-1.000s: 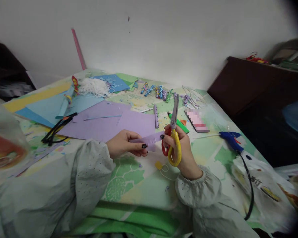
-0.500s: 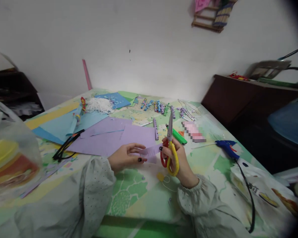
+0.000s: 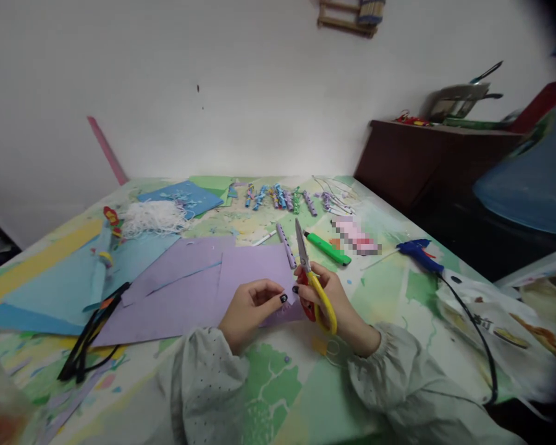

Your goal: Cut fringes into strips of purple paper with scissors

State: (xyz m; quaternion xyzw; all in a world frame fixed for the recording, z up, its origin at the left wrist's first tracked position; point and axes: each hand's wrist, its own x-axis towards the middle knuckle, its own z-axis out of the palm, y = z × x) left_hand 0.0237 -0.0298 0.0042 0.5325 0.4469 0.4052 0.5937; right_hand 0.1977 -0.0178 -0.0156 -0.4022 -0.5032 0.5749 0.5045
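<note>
My right hand is closed around scissors with one yellow and one red handle loop. Their blades point up and away from me, held close together. A small purple paper strip with fine cuts hangs between my hands. My left hand has its thumb and bent fingers pinched at the strip's upper edge; the fingers partly hide it. Right thumb and fingertips sit near the strip's other end. Beyond the hands lie purple paper sheets, a rolled purple paper tube and a green utility knife.
Along the back are several small curled paper rolls and a heap of white paper shreds. Blue sheets and black strips lie left. A blue glue gun with a cord and a plastic bag lie right.
The camera view has turned right and lower. Both hands have come closer together, with the purple strip lower and more hidden between them. The scissors stay in my right hand.
</note>
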